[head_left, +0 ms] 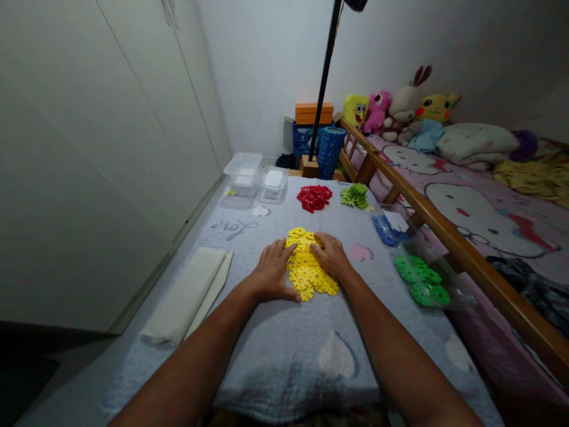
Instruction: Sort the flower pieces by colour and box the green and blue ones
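Observation:
A heap of yellow snowflake-shaped building discs (306, 267) lies in the middle of the cloth-covered table. Against its left side rests my left hand (276, 270), thumb and fingers spread apart along the edge of the heap. My right hand (329, 256) touches the upper right side, its fingers apart and partly over the discs. Neither hand is closed around a disc. Some discs under and beside the fingers are hidden. Farther back sit a pile of red pieces (314, 197) and a pile of lime green pieces (354, 196).
Clear plastic boxes (243, 169) stand at the back left. On the right edge are a box with blue pieces (388, 230) and one with green discs (422, 280). A folded cream cloth (186, 296) lies left. A wooden bed rail (413, 210) borders the table's right side.

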### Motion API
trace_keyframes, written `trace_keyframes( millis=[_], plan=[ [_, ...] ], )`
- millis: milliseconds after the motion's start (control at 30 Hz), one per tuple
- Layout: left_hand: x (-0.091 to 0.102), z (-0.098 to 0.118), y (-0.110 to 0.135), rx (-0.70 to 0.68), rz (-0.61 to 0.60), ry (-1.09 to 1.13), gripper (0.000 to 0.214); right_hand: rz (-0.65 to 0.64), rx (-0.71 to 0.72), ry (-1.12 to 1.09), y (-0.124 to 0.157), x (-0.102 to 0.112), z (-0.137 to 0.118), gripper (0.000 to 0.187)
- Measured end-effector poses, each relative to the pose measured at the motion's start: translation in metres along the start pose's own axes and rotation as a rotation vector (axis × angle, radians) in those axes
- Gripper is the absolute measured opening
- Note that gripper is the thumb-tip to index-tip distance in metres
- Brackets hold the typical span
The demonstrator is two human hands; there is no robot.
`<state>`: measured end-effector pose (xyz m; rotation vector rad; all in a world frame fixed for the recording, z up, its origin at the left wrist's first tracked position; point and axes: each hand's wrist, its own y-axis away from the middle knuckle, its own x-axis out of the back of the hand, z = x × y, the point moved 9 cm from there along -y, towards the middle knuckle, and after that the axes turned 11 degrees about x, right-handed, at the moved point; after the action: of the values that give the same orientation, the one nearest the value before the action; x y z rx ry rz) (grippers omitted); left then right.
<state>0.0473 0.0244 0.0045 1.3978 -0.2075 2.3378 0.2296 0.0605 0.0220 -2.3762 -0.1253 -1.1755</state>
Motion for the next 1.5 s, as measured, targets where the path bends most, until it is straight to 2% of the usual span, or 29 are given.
trace_keyframes(
  millis=[100, 167, 367, 500, 633, 767, 867, 1000, 1133, 1233, 1300, 1367, 1500],
  plan=[
    [-0.006, 0.009, -0.001, 0.004, -0.002, -0.033, 0.146, 0.041, -0.016, -0.142, 0.003, 0.007, 0.0, 0.038],
    [-0.007, 0.017, -0.002, 0.007, 0.025, -0.04, 0.137, 0.076, -0.039, -0.207, 0.005, 0.012, 0.001, 0.038],
    [-0.01, 0.028, -0.011, -0.011, 0.056, -0.045, 0.119, 0.179, -0.054, -0.187, 0.006, 0.021, 0.005, 0.044],
    [-0.001, 0.02, -0.026, -0.032, 0.144, 0.023, 0.112, 0.162, -0.041, -0.092, 0.005, 0.016, 0.01, 0.045],
    [0.011, 0.006, -0.053, 0.074, 0.23, 0.053, 0.084, 0.111, -0.01, -0.005, 0.004, 0.008, 0.008, 0.048],
    [0.012, 0.016, -0.071, 0.096, 0.219, 0.023, 0.073, 0.086, -0.017, -0.013, 0.004, 0.005, 0.008, 0.047],
    [0.006, 0.033, -0.077, 0.037, 0.183, 0.001, 0.061, 0.106, -0.015, -0.098, 0.003, 0.007, 0.01, 0.045],
    [-0.001, 0.052, -0.08, -0.085, 0.15, 0.035, 0.055, 0.221, -0.05, -0.214, 0.006, 0.018, 0.02, 0.045],
    [-0.005, 0.058, -0.084, -0.172, 0.103, 0.203, 0.061, 0.3, -0.111, -0.227, 0.008, 0.026, 0.029, 0.046],
    [-0.007, 0.06, -0.086, -0.211, 0.064, 0.352, 0.066, 0.267, -0.113, -0.25, 0.007, 0.025, 0.027, 0.046],
    [-0.002, 0.058, -0.087, -0.207, 0.104, 0.379, 0.062, 0.228, -0.106, -0.272, 0.006, 0.023, 0.024, 0.045],
    [0.008, 0.05, -0.089, -0.168, 0.194, 0.351, 0.054, 0.219, -0.116, -0.288, 0.005, 0.024, 0.022, 0.045],
    [0.044, 0.02, -0.102, -0.02, 0.399, 0.304, 0.04, 0.229, -0.148, -0.276, 0.005, 0.025, 0.023, 0.043]
  ],
)
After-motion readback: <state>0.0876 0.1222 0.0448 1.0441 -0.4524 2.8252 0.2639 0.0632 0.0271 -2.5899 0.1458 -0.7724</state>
